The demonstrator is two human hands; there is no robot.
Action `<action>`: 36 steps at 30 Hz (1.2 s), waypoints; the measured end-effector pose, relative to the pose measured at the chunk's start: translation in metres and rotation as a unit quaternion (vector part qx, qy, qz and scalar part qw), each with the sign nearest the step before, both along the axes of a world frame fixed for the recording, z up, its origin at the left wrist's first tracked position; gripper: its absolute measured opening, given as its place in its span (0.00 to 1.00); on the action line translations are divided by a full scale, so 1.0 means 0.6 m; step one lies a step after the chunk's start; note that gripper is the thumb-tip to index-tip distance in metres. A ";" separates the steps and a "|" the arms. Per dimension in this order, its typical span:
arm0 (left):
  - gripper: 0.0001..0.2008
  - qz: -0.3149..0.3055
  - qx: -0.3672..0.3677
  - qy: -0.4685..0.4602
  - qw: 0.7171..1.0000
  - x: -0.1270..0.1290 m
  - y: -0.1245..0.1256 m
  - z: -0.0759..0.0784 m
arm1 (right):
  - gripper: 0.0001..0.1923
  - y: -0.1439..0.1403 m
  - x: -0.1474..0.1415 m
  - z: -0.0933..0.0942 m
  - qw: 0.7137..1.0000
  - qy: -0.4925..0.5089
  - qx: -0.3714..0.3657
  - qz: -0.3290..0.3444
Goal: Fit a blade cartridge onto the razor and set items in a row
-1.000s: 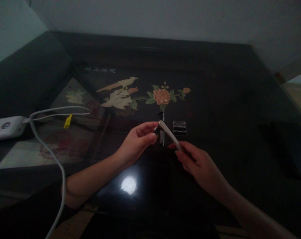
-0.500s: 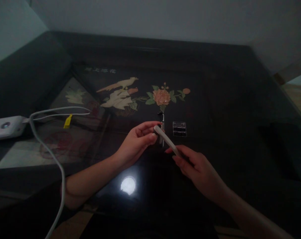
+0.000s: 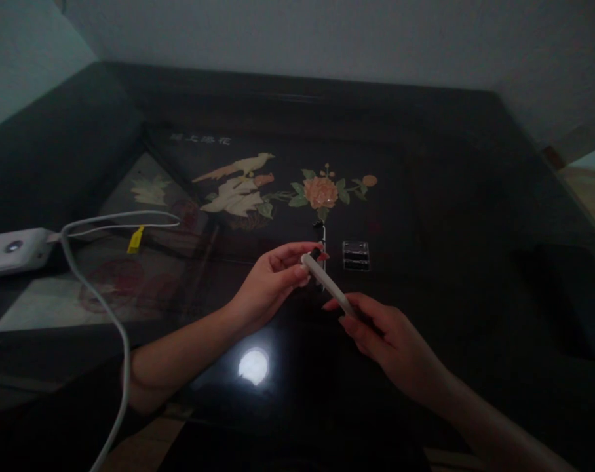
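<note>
In dim light my right hand (image 3: pixel 386 331) holds a slim white stick-like tool (image 3: pixel 327 285), its far tip pointing up and left. That tip meets a small dark object (image 3: pixel 314 254) pinched between the thumb and fingers of my left hand (image 3: pixel 275 278). Both hands hover just above a glossy black table (image 3: pixel 440 196) with an inlaid bird and flower picture (image 3: pixel 278 187). What the dark object is cannot be made out.
A small clear rectangular case (image 3: pixel 355 255) lies just beyond my hands, beside a thin metal piece (image 3: pixel 320 229). At the left lie a white power bank (image 3: pixel 12 250), its white cable (image 3: pixel 105 308) and a yellow tag (image 3: pixel 134 240). A lamp reflection (image 3: pixel 253 366) shines near the front edge.
My right hand has slid the white tool's tip left and slightly down, from beside the left fingertips to right against the dark object. My left hand has barely moved.
</note>
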State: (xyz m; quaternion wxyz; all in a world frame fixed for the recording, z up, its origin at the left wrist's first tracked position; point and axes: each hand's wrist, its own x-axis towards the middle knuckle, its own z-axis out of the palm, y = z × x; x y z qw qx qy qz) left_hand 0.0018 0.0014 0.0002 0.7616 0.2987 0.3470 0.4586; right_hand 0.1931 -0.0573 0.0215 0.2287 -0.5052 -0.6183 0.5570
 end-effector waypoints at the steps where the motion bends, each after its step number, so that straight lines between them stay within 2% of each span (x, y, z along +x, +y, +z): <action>1: 0.20 -0.001 0.000 -0.002 1.000 0.000 0.000 0.000 | 0.15 0.000 0.000 0.000 1.000 -0.002 0.002 -0.001; 9: 0.21 -0.007 -0.008 -0.019 1.000 0.000 -0.007 -0.003 | 0.14 0.004 0.001 -0.008 0.996 -0.044 0.029 -0.070; 18: 0.20 -0.005 0.005 0.001 1.000 -0.001 -0.003 -0.002 | 0.15 -0.001 -0.002 0.000 1.000 0.009 -0.004 -0.002; 28: 0.20 -0.006 -0.007 -0.010 1.000 -0.001 -0.005 -0.004 | 0.16 0.007 0.004 -0.009 0.997 -0.026 0.005 -0.069; 31: 0.21 -0.011 0.003 -0.010 1.000 -0.002 -0.005 -0.004 | 0.15 0.004 0.002 -0.008 0.998 -0.016 -0.003 -0.060; 36: 0.22 -0.004 0.009 0.007 1.000 -0.002 -0.003 -0.004 | 0.14 -0.003 -0.001 -0.007 0.999 0.028 -0.026 -0.006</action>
